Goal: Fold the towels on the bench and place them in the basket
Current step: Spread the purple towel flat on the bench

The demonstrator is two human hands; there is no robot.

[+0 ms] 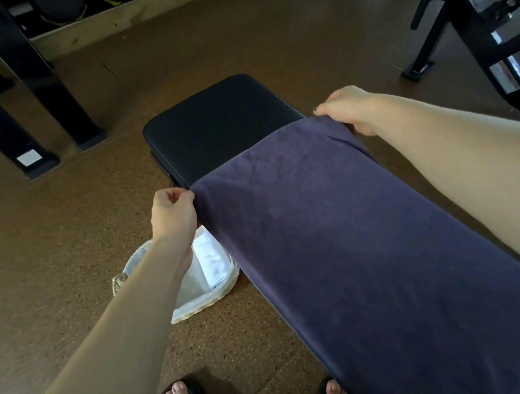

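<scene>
- Left hand (pixel 173 215) and right hand (pixel 349 111) each pinch a far corner of the purple towel (pixel 343 234) along the bench (pixel 216 125), frame centre.
- Folding looks under way; next, corners probably come toward the viewer, then into the basket (pixel 196 295), lower left.

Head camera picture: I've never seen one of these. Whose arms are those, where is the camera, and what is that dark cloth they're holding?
No machine here: a person wears one camera on the head, looking down at their own arms. The left hand and right hand each pinch a far corner of a dark purple towel, spread along a black padded bench. On the floor beside the bench sits a pale basket with a folded white towel inside. Sandalled feet show at the bottom; gym equipment stands behind.
</scene>
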